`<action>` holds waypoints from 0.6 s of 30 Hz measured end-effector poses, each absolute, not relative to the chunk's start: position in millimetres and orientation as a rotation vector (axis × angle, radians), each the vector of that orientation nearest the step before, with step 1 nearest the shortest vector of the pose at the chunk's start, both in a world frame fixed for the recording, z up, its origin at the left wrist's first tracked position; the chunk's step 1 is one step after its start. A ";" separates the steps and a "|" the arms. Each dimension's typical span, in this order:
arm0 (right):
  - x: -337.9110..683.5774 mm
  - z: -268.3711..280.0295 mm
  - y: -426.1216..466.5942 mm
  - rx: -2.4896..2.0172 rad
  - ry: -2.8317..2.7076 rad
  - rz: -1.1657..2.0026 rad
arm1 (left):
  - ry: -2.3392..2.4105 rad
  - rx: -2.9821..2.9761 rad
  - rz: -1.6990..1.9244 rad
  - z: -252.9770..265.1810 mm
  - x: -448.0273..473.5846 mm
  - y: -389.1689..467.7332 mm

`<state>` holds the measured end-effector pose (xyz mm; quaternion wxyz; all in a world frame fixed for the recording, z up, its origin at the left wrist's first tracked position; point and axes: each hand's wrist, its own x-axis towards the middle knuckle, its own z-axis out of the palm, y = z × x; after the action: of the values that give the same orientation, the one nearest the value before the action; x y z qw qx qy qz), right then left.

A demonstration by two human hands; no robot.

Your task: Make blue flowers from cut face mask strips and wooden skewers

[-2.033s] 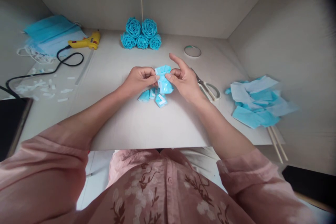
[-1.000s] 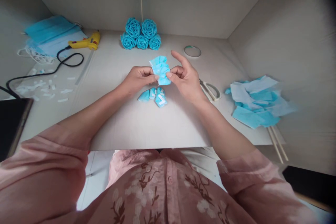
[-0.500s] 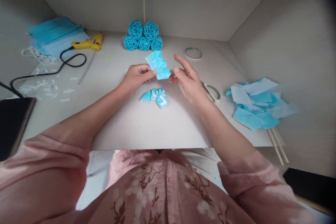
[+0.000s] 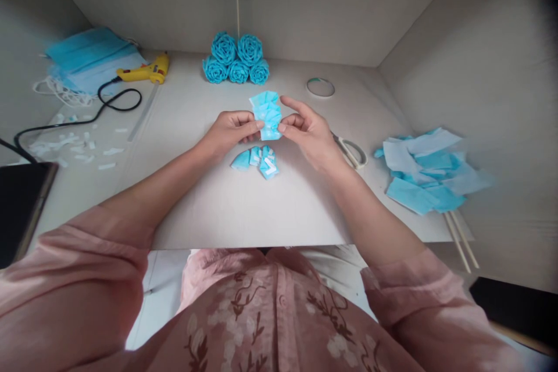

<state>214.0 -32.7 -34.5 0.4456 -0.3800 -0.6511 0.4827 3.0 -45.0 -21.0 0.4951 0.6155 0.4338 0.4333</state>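
Between my hands, above the table, is a pleated strip of light blue fabric (image 4: 267, 111). My left hand (image 4: 233, 129) pinches its left edge between thumb and fingers. On the opposite side, my right hand (image 4: 309, 131) grips the lower right edge with thumb and curled fingers, its index finger raised beside the strip's top. Just below, a folded blue fabric piece with white strips (image 4: 257, 161) lies on the table (image 4: 244, 209). Behind the hands, several rolled blue fabric roses (image 4: 238, 70) are stacked.
Blue face masks (image 4: 93, 58) and a yellow glue gun (image 4: 146, 70) with a black cord lie at the left, near scattered white bits (image 4: 74, 145). To the right are a tape ring (image 4: 321, 88), scissors (image 4: 355, 154), blue and white fabric scraps (image 4: 422, 171) and wooden sticks (image 4: 457, 241).
The pleated strip has shifted slightly right and down and now stands more upright. My right thumb and fingers have closed in on its right edge.
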 end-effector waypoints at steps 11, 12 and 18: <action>212.8 -37.1 -34.2 -0.933 -1.609 1.191 | 1.065 1.459 1.045 -22.3 4.6 -45.3; 212.5 -36.5 -35.1 -0.934 -1.605 1.201 | 1.077 1.460 1.049 -22.4 4.7 -45.0; 214.0 -37.6 -34.3 -0.970 -1.620 1.168 | 1.129 1.432 1.136 -21.8 4.5 -42.0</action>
<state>214.0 -34.3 -37.6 0.4446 -0.3913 -0.6535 0.4714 4.5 -42.0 -21.8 0.4764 0.5861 0.4620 0.4648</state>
